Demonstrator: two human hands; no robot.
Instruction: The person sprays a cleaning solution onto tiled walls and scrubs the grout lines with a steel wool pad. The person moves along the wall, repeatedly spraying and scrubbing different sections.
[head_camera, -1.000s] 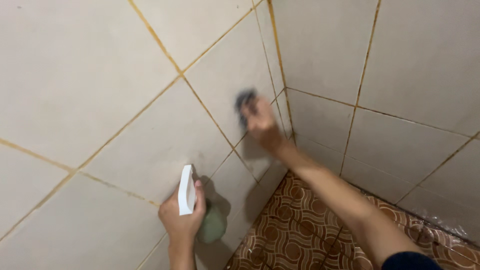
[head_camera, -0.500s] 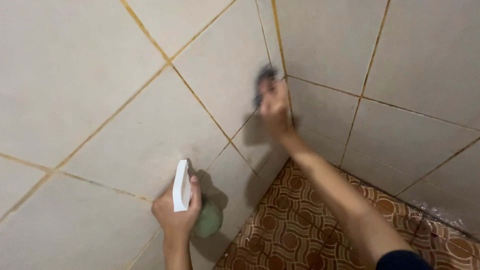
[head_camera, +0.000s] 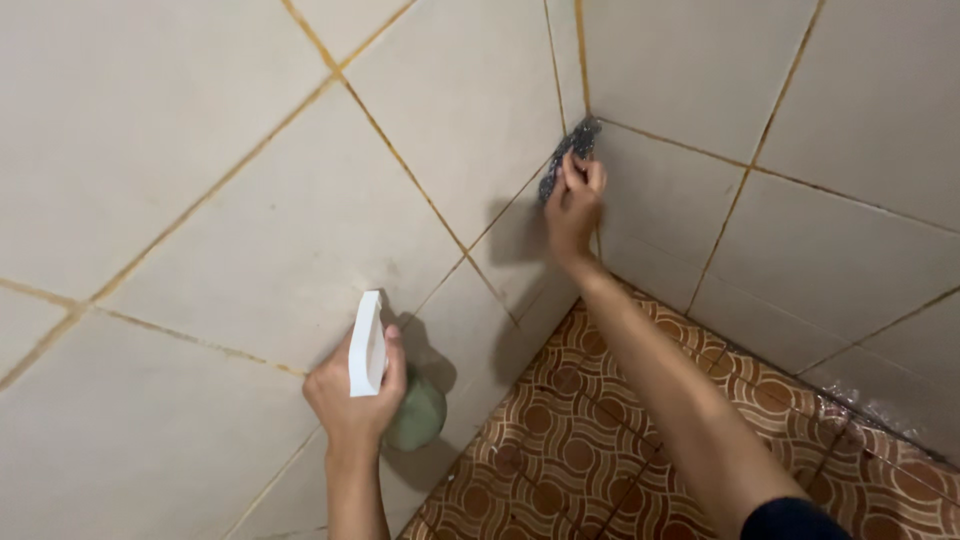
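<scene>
A dark scrubber (head_camera: 568, 158) is pinched in the right hand (head_camera: 573, 205) fingertips, pressed into the tiled wall (head_camera: 250, 200) corner for grout reach, while a spray bottle (head_camera: 385, 385) is gripped ready in the left hand (head_camera: 352, 395).

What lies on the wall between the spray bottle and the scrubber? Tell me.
Head view: only pale wall tile with yellowed grout lines between spray bottle and dark scrubber.

The right hand (head_camera: 573, 205), at the end of a fully extended bare arm, presses into the wall corner (head_camera: 583, 70) with fingers curled tight around what it grips. The left hand (head_camera: 352, 395), well below and to the left of that corner, is raised on a bent wrist, fingers wrapped closed, thumb uppermost.
</scene>
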